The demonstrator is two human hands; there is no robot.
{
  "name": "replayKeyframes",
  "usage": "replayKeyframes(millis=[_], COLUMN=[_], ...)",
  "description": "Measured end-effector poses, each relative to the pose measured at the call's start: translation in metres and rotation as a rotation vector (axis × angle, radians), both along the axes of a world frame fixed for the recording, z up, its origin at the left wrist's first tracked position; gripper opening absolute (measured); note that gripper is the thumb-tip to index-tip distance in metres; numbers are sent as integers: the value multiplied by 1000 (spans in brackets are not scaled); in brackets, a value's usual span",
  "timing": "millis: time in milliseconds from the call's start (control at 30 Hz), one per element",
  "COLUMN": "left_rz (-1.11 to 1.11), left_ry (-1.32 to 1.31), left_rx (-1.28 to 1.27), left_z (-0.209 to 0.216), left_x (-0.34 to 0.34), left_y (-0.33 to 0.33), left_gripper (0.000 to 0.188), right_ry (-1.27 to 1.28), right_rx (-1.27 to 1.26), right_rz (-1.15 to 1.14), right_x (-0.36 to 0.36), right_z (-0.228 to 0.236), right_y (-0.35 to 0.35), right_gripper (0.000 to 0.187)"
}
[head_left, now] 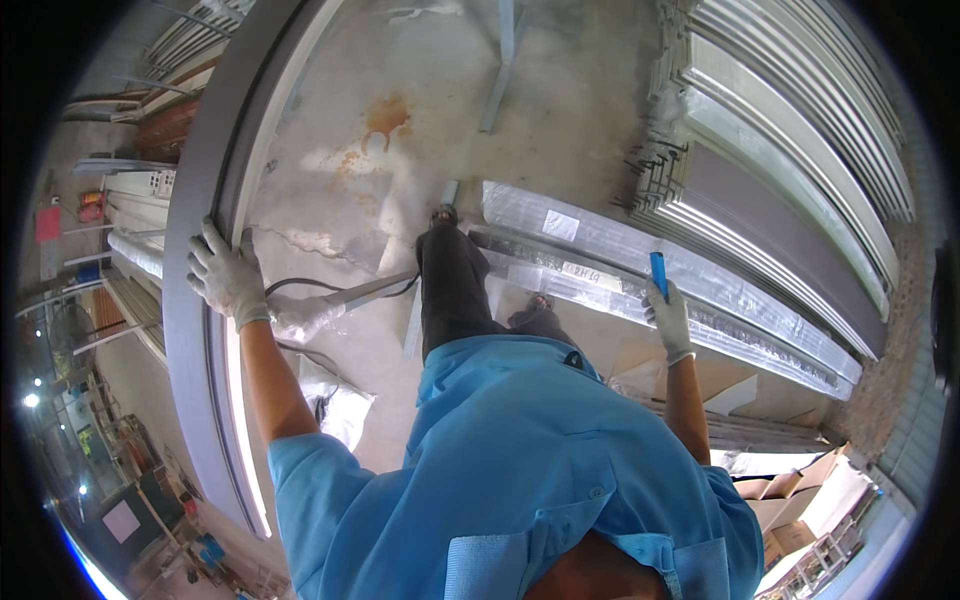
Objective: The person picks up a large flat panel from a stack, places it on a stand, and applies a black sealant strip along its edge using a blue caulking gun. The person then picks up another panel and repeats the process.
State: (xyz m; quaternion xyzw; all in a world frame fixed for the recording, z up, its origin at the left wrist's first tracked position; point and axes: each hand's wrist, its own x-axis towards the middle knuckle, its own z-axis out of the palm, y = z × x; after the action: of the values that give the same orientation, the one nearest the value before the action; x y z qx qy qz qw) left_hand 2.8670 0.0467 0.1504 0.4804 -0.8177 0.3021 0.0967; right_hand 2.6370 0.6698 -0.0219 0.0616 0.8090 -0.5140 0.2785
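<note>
A smooth, creased blue shirt [520, 450] is nearest. Beyond it spreads a rough concrete floor [330, 130] with a rusty stain [387, 115]. On the right lie stacked long panels [775, 225], with bars [605, 246] in shiny, wrinkled clear plastic on their near side. At left a long, matt grey board [190, 340] with a grooved edge runs from far to near.

The left hand [228, 275], in a pale glove, lies on this board, fingers apart. The gloved right hand [671, 320] is closed around a slim blue tool [658, 270], which points up above the bars.

The bars carry a blank-looking white label [561, 225] and a smaller, pale strip [592, 276] with dark marks.
</note>
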Motion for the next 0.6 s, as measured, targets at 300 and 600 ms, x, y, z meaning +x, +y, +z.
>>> replayKeyframes(millis=[300, 600], left_rz=[52, -373], left_ry=[-7, 56], left_rx=[-22, 286], left_z=[-4, 12], left_x=[-2, -180], left_y=[-6, -92], left_gripper=[86, 93], right_ry=[-49, 55], right_rx=[-100, -263], right_rz=[-198, -162], right_x=[-31, -254], right_z=[-7, 11], right_y=[-2, -90], right_gripper=[43, 23])
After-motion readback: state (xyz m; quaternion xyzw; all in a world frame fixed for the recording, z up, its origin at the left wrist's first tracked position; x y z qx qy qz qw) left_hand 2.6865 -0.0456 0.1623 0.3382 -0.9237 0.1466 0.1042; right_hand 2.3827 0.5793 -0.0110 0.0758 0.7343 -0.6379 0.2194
